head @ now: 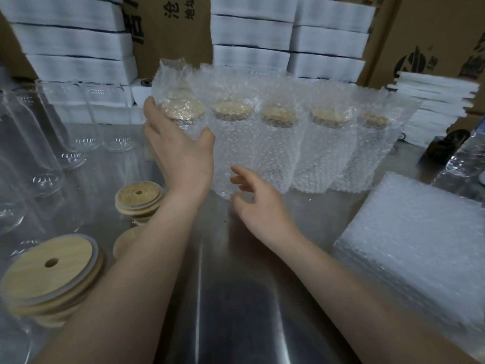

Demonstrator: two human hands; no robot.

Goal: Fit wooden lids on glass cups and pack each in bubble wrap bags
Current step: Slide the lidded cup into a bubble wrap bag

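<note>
Head view: the left hand (181, 151) grasps a bagged cup (183, 111) at the left end of a row. Its fingers and thumb curl round the bubble wrap just below the wooden lid, which shows through the bag. The left wrist hides the cup's base, so I cannot tell whether it is resting on the counter (236, 285). The right hand (258, 203) is released, with its fingers loosely spread and holding nothing. It hovers low, near the bottom of the bags.

Four more bagged cups (278, 143) stand side by side to the right, each lidded and touching its neighbour. Bare glass cups (44, 143) wait at the far left, and stacks of wooden lids (49, 269) lie in front of them. A pile of flat bubble wrap bags (417, 243) sits at the right. White foam sheets (76, 43) and cardboard boxes (420, 35) fill the back.

The step in hand looks like setting this packed cup into line. To do it well:
- Keep the grip on the cup's body, not on the loose bag mouth above the lid, since the wrap could slide on the glass.
- Set the cup down upright and snug against its neighbour without knocking it, because the row could topple.
- Use the free right hand to steady the base or the next bag
</note>
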